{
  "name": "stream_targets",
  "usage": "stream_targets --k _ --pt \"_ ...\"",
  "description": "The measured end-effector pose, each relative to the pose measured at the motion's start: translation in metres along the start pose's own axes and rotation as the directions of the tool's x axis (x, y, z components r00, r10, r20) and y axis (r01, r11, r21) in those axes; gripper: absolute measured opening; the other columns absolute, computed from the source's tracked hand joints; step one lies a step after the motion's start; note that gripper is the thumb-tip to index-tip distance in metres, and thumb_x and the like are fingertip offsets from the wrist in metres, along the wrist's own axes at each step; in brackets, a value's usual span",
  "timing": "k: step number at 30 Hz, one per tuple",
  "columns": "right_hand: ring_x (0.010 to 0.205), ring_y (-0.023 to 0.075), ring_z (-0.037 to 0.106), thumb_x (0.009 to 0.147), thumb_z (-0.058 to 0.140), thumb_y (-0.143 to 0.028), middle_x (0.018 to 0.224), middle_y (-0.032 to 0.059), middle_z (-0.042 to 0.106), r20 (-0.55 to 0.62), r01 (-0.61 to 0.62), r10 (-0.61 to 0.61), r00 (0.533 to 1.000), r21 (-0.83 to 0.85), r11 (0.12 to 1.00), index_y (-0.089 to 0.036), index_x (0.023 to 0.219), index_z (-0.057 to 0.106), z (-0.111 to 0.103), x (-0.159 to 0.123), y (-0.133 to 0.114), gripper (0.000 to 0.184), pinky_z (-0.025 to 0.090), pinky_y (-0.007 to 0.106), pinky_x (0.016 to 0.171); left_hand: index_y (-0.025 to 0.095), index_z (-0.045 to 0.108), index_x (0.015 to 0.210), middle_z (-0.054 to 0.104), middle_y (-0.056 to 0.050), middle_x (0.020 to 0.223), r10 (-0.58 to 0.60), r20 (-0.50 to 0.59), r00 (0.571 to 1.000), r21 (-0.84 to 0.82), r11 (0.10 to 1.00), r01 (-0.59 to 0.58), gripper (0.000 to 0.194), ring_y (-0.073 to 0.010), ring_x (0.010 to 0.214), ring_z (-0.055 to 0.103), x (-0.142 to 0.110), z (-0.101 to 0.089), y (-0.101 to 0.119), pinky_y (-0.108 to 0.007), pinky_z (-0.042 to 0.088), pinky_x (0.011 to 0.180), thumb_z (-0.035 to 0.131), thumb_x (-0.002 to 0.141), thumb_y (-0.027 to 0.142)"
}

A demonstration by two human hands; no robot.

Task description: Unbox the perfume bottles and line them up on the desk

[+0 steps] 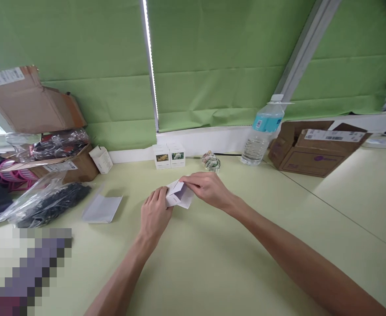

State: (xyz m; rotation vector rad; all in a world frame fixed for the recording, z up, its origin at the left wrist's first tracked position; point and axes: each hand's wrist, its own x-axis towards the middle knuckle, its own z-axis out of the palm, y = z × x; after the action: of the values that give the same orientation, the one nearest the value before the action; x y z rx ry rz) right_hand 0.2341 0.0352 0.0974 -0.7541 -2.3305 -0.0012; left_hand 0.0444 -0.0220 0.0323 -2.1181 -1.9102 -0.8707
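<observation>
A small white carton (pixel 172 199) is held above the table, its right end open with flaps spread. My left hand (pixel 155 210) wraps round its left side. With pinched fingertips, my right hand (pixel 208 188) grips an upper flap at the open end. Behind the hands stand two small white boxes (pixel 162 159) with pictures on their fronts, side by side against the wall. A little bundle of shiny, clear-looking items (pixel 211 161) lies to their right; I cannot make out what they are.
A clear tray-like piece (pixel 102 209) and a plastic bag of dark items (pixel 53 204) lie on the left. Cardboard boxes (pixel 81 164) are stacked beyond. A water bottle (pixel 258 136) and an open cardboard box (pixel 314 153) stand at the back right.
</observation>
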Motion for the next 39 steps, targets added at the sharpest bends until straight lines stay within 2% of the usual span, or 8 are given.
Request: stream_targets --k 6,12,15,18,23,28,35,39 --pt "0.070 0.0145 0.064 0.091 0.050 -0.023 0.087 0.0018 0.073 -0.184 -0.033 0.052 0.981 0.108 0.994 -0.023 0.095 0.073 -0.033 0.006 -0.003 0.023 0.046 0.025 0.065 0.027 0.051 0.115 0.067 -0.003 0.109 -0.149 0.084 0.985 -0.028 0.988 0.152 0.034 -0.0225 0.090 0.064 0.002 -0.002 -0.004 -0.029 0.041 0.063 0.054 0.082 0.022" --pt "0.059 0.0146 0.063 0.086 0.057 -0.028 0.082 0.0023 0.073 -0.318 -0.186 0.237 0.918 0.182 0.966 -0.020 0.094 0.073 -0.069 0.006 0.007 0.019 0.050 0.027 0.057 0.027 0.048 0.121 0.070 -0.006 0.100 -0.271 0.136 0.953 -0.061 0.958 0.281 0.038 -0.0270 0.086 0.066 0.004 0.001 -0.006 -0.031 0.039 0.061 0.053 0.084 0.035" --pt "0.061 0.0160 0.064 0.085 0.058 -0.032 0.083 0.0029 0.072 -0.324 -0.265 0.314 0.893 0.187 0.946 -0.021 0.091 0.073 -0.079 0.004 0.015 0.020 0.051 0.028 0.058 0.026 0.041 0.128 0.069 -0.008 0.102 -0.335 0.138 0.932 -0.149 0.923 0.354 0.049 -0.0286 0.086 0.066 0.005 0.002 -0.006 -0.032 0.041 0.062 0.051 0.085 0.046" --pt "0.064 0.0166 0.065 0.085 0.056 -0.032 0.082 0.0023 0.072 -0.224 -0.316 0.357 0.907 0.200 0.927 -0.022 0.091 0.074 -0.083 0.001 0.025 0.021 0.052 0.029 0.061 0.026 0.029 0.138 0.061 -0.011 0.122 -0.359 0.070 0.931 -0.256 0.895 0.365 0.069 -0.0300 0.101 0.063 0.006 0.002 -0.005 -0.034 0.045 0.069 0.054 0.081 0.056" --pt "0.069 0.0166 0.064 0.081 0.058 -0.027 0.083 0.0012 0.072 -0.015 -0.361 0.366 0.930 0.136 0.923 -0.024 0.090 0.074 -0.078 -0.002 0.037 0.019 0.050 0.028 0.062 0.024 0.018 0.145 0.052 -0.014 0.133 -0.340 -0.005 0.940 -0.329 0.888 0.320 0.089 -0.0315 0.121 0.052 0.004 -0.001 -0.001 -0.039 0.048 0.080 0.058 0.075 0.062" --pt "0.062 0.0154 0.060 0.081 0.057 -0.029 0.074 0.0009 0.070 0.074 -0.363 0.357 0.931 0.109 0.925 -0.022 0.087 0.074 -0.078 -0.004 0.035 0.019 0.046 0.027 0.056 0.023 0.014 0.147 0.035 -0.015 0.148 -0.155 -0.132 0.979 -0.267 0.957 0.115 0.096 -0.0324 0.132 0.040 0.003 -0.004 0.003 -0.046 0.044 0.094 0.062 0.073 0.061" --pt "0.070 0.0172 0.064 0.082 0.057 -0.028 0.079 0.0027 0.071 0.001 -0.327 0.333 0.943 0.179 0.928 -0.020 0.091 0.073 -0.094 -0.002 0.024 0.020 0.050 0.029 0.066 0.021 0.019 0.146 0.034 -0.015 0.148 -0.001 -0.175 0.984 -0.220 0.975 -0.038 0.096 -0.0316 0.132 0.039 0.003 -0.009 0.007 -0.046 0.043 0.099 0.064 0.071 0.061" --pt "0.070 0.0166 0.065 0.082 0.058 -0.028 0.084 0.0040 0.072 -0.137 -0.339 0.375 0.917 0.233 0.912 -0.019 0.091 0.072 -0.103 -0.002 0.022 0.019 0.052 0.028 0.064 0.021 0.022 0.144 0.036 -0.014 0.147 0.151 -0.129 0.980 -0.247 0.952 -0.179 0.088 -0.0287 0.134 0.038 -0.002 -0.010 0.012 -0.043 0.041 0.102 0.064 0.075 0.057"
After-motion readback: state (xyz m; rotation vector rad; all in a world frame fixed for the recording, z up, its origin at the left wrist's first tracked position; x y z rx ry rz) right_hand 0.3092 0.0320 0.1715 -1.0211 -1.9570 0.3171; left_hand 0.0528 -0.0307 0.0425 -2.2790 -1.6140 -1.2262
